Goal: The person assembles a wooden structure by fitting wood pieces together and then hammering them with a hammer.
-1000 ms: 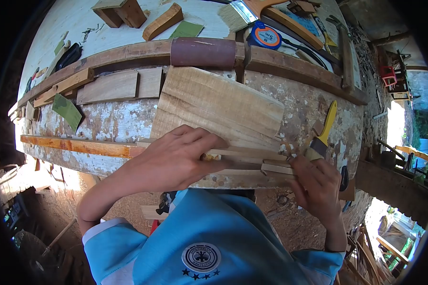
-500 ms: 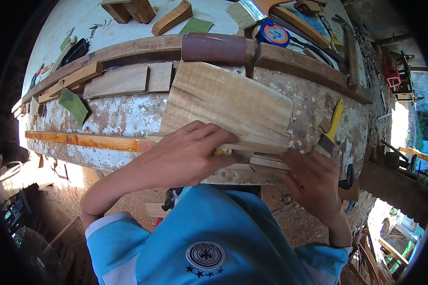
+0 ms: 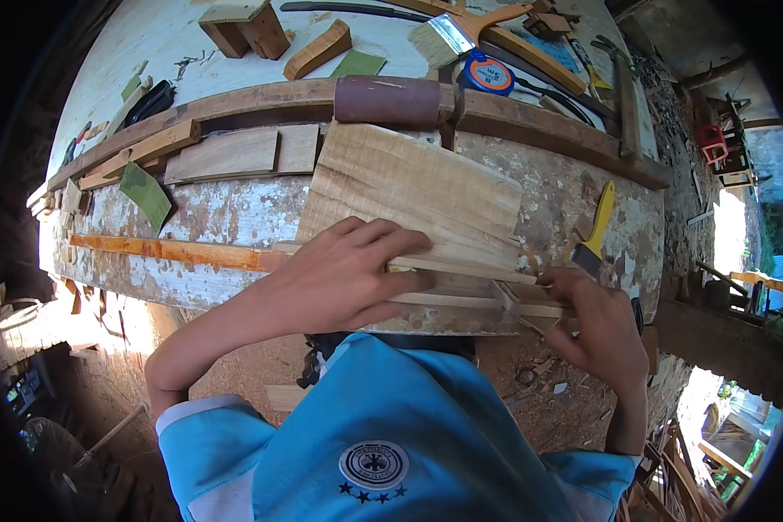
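A narrow wooden strip lies along the near edge of the bench, in front of a broad light wooden board. My left hand is closed over the strip's left part, thumb on the near side and fingers on the far side. My right hand pinches a small thin wooden piece at the strip's right part. Its fingertips are partly hidden, and the small piece is slightly blurred. Left of my left hand an orange-brown wooden strip extends along the bench.
A yellow-handled brush lies right of the board. Behind are a sandpaper-wrapped block, a long wooden rail, a blue tape measure and a wide brush. Green sandpaper and thin boards lie to the left.
My right hand has moved to the right, and the small wooden piece has shifted right with it. My left hand stays on the strip. The view has shifted slightly.
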`<action>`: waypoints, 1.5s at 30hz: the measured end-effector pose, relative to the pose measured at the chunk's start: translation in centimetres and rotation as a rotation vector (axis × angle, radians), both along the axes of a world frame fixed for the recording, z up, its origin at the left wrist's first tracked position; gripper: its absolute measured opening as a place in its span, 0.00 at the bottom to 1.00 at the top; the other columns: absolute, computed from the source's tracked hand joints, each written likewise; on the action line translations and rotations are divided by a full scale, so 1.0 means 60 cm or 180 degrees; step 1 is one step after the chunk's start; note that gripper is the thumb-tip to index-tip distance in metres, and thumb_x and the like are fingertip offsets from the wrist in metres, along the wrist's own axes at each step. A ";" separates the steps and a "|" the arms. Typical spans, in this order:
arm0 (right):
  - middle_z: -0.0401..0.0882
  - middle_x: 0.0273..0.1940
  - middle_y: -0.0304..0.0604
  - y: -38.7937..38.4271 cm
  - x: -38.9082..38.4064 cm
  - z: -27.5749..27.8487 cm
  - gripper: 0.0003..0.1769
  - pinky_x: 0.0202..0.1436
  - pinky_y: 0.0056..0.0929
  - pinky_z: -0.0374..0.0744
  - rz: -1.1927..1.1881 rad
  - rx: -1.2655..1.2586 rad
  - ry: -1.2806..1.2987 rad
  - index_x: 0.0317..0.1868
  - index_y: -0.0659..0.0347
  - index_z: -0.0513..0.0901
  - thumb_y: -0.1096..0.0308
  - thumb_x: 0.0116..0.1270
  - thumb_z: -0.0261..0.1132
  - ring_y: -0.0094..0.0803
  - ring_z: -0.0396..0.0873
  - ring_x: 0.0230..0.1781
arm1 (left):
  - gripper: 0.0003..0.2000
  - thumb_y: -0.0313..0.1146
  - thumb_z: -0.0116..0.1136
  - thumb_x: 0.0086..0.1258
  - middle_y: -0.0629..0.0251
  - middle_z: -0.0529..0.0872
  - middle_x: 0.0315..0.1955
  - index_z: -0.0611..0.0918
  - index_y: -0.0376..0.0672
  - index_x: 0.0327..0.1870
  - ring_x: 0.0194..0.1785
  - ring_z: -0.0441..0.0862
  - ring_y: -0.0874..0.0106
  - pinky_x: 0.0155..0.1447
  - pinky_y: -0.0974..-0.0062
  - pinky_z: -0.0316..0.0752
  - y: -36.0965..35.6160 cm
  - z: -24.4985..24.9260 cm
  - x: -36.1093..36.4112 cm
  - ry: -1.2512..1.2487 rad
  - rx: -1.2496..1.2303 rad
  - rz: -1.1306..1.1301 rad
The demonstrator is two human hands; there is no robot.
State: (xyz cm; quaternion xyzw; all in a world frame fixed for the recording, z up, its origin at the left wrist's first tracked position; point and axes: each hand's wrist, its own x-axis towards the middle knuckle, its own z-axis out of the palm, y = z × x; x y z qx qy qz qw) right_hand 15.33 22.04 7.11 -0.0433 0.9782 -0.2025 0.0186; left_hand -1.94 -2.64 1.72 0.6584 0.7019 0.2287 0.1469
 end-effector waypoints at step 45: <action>0.81 0.28 0.46 -0.074 -0.035 0.022 0.23 0.23 0.32 0.78 0.0410 0.0631 0.1128 0.46 0.66 0.73 0.56 0.60 0.66 0.39 0.82 0.23 | 0.08 0.33 0.48 0.72 0.53 0.76 0.34 0.73 0.36 0.39 0.39 0.77 0.55 0.44 0.66 0.72 0.074 0.041 0.061 -0.1587 0.2157 0.0672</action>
